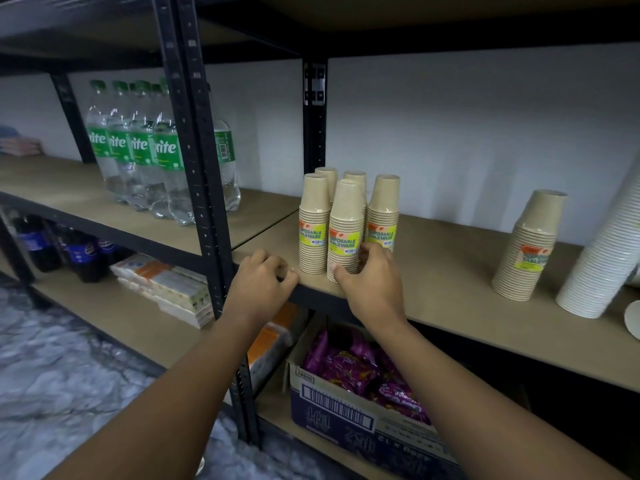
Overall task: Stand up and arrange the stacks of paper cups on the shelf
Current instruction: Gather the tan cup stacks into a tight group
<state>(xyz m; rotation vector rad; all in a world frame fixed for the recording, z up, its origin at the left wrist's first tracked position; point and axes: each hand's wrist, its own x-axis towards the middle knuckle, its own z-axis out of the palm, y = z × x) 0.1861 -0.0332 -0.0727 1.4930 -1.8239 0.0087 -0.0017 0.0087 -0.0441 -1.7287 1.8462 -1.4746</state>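
Several tan paper cup stacks with yellow labels stand upright in a tight cluster (346, 220) at the left end of the wooden shelf (450, 271). My right hand (372, 282) grips the base of the front stack (344, 233), thumb on its left and fingers on its right. My left hand (263, 275) rests on the shelf's front edge with curled fingers, holding nothing. Another tan stack (528, 244) stands alone further right, leaning slightly. A tall white cup stack (602, 258) leans at the far right.
Clear green-labelled soda bottles (145, 150) stand on the neighbouring shelf to the left, behind a black upright post (204, 168). Below are dark cola bottles (79, 254), flat packets (166, 285) and a cardboard box of purple snack packs (363, 379). Bare shelf lies between the cluster and the lone stack.
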